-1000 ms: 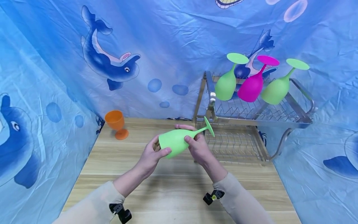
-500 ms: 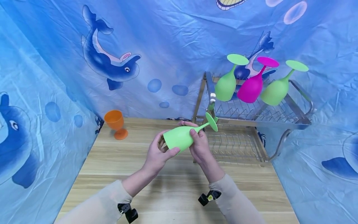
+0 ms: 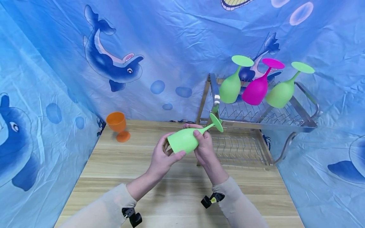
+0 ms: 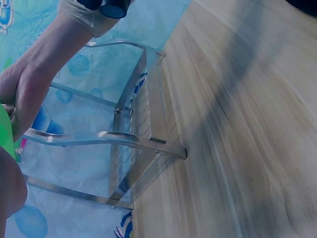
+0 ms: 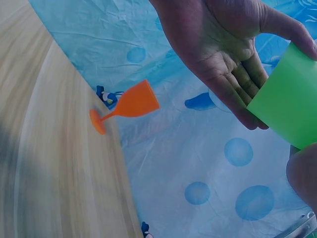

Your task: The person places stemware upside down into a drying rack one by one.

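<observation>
A light green goblet is held tilted above the table, its mouth toward the lower left and its foot toward the upper right. My left hand grips the bowl near the rim, thumb on the near side and fingers behind. Around the stem end of the bowl, my right hand holds it with the thumb on top. In the right wrist view, the green bowl sits between the left thumb and fingers. Only a sliver of green goblet shows in the left wrist view.
On the right stands a two-tier metal dish rack. Its upper tier bears two green goblets and a magenta goblet, all upside down. An orange goblet stands upright at the table's back left. Blue dolphin-print curtain surrounds the wooden table.
Both hands have carried the green goblet slightly right and up, its foot now overlapping the rack's left post in view. My left hand has shifted right along with it.
</observation>
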Tool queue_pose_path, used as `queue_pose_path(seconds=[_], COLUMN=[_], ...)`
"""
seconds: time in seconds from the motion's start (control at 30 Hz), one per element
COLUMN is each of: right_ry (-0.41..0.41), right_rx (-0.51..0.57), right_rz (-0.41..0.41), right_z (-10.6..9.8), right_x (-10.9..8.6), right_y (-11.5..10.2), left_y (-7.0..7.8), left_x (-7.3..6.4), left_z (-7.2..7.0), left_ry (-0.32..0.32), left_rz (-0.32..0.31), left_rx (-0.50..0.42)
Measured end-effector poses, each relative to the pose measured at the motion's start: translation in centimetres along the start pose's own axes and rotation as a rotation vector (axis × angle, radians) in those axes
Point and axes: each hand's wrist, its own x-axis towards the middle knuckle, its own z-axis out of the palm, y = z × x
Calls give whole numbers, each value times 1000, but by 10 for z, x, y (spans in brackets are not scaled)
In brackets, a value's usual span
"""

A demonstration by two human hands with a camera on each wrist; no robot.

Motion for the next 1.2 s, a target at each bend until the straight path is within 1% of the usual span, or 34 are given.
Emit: queue_pose_path(seconds=[0.27,0.4,0.5,0.57,0.67,0.8,0.9,1.0,1.1,1.2], right_ry=[-17,-22,-28,-30,-42,-91,-123,-131,-129,-129], right_rx=[-39,-62,-64,-63,-53,-38,-26,-28,-59,-90], right_rz=[-48,-62,-62,-67,-74,-61,-60,-88,-118,-140], right_z=[3,3,3,2,1,1,3,2,-1,-6], right_x=[0,-1,-1,-2,-3,-7,-11,-16,-21,-25], right_y=[-7,-10,-13,-16,-21,-27,-35,-47,-61,-76], left_y=[4,5,7,9,13,21,28,33,39,44], left_x=[-2,-3,-4,-4,-2,1,0,2,6,12], left_z=[1,-1,-3,-7,-13,-26,-36,-45,-49,-50], left_ry=[-6,-20,-43,-65,-109,-155,-176,-185,-185,-179], left_rz=[42,72,87,98,135,190,229,262,265,246], left_rx=[68,94,110,121,113,79,65,67,90,114])
